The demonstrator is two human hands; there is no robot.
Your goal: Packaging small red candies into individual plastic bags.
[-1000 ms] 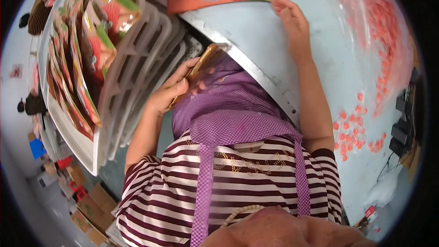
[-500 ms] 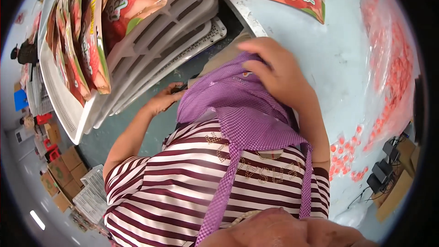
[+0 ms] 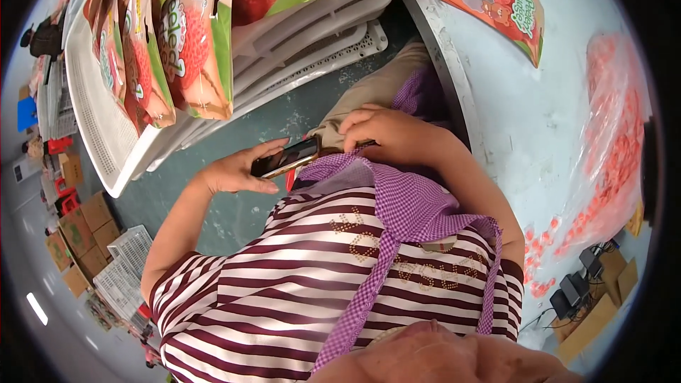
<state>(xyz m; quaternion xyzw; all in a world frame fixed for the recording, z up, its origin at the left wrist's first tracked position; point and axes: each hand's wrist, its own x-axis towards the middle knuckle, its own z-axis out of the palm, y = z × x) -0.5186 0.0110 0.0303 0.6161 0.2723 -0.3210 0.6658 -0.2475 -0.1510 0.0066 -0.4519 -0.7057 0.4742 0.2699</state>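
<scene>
Head view: left hand [image 3: 230, 170] now grips one dark phone [image 3: 285, 158] flat over the lap, fingers closed round its near edge; half a second back it sat empty beside the crates. Right hand [image 3: 386, 131] has dropped from chest to the phone's right end, fingers curled, grip unclear. Far left: stacked white crates [image 3: 106, 135] with four-plus red-green snack pouches [image 3: 195, 35]. One more pouch [image 3: 489, 0] on the table [image 3: 525, 120], right, plus one clear bag of pink sweets [image 3: 610, 142]

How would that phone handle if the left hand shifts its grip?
The phone looks thin, flat and rigid, so it probably won't flex. Its face looks glossy, so it may slip. The left hand holds it at one end only, with the right hand at the other end, so it could tip if released.
</scene>
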